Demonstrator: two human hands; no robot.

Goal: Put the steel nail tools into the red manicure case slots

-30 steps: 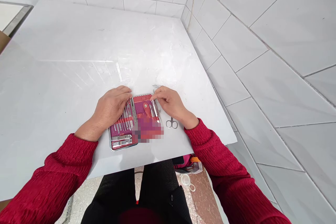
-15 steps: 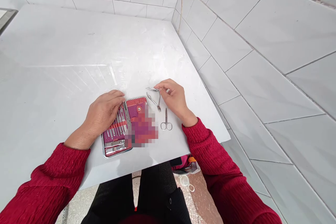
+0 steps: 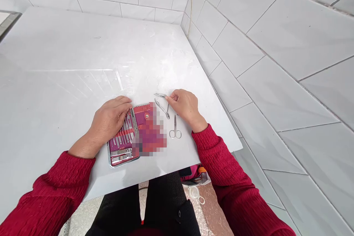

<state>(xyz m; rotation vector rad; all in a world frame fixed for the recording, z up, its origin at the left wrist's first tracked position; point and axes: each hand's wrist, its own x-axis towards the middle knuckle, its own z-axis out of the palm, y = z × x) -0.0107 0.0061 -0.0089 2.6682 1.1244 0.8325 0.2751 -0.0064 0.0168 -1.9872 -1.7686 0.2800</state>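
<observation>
An open manicure case point(image 3: 108, 156) with a silver rim lies near the table's front edge. Slim metal tools sit in its purple left half beside nail clippers point(image 3: 121, 155); its right half is mostly blurred out. My left hand point(image 3: 110, 116) rests over the case's upper left part, fingers bent at its edge and partly hidden. My right hand point(image 3: 184, 106) pinches the end of a small silver nail clipper point(image 3: 159, 95) between thumb and fingertips. Just below it lie cuticle nippers point(image 3: 161, 106), one handle partly covered by that hand. Small scissors point(image 3: 175, 129) lie nearer me, points away.
The white table point(image 3: 69, 44) meets a tiled wall point(image 3: 276, 55) at the right and another at the back. A cord point(image 3: 190, 3) hangs in the corner. Below the front edge are my legs point(image 3: 166, 202) and a bag with pink contents point(image 3: 195, 173).
My right hand has shifted slightly right and toward me, its fingers drawn closer together at the clipper's end. My left hand and the case stay about where they were.
</observation>
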